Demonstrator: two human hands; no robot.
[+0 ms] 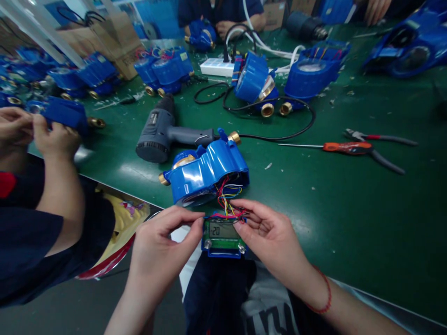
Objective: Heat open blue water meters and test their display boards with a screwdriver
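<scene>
Between my two hands, at the table's front edge, is a small green circuit board [223, 243] in a blue frame, its display showing digits. My left hand [162, 244] pinches the frame's left side with thumb and forefinger. My right hand [270, 232] grips the upper right corner, its fingers beside the wires. Red, yellow, white and black wires [226, 197] run from the board up into the open end of a blue meter housing [209, 170]. That housing lies tilted on the table just beyond my hands, with brass fittings at its ends.
A grey heat gun [162, 132] lies behind the housing. To the right are an orange screwdriver [349, 148] and pliers [391, 138]. Blue meters [253, 79], a white power strip [217, 67] and cables stand farther back. Co-workers' hands [57, 137] are at left and behind.
</scene>
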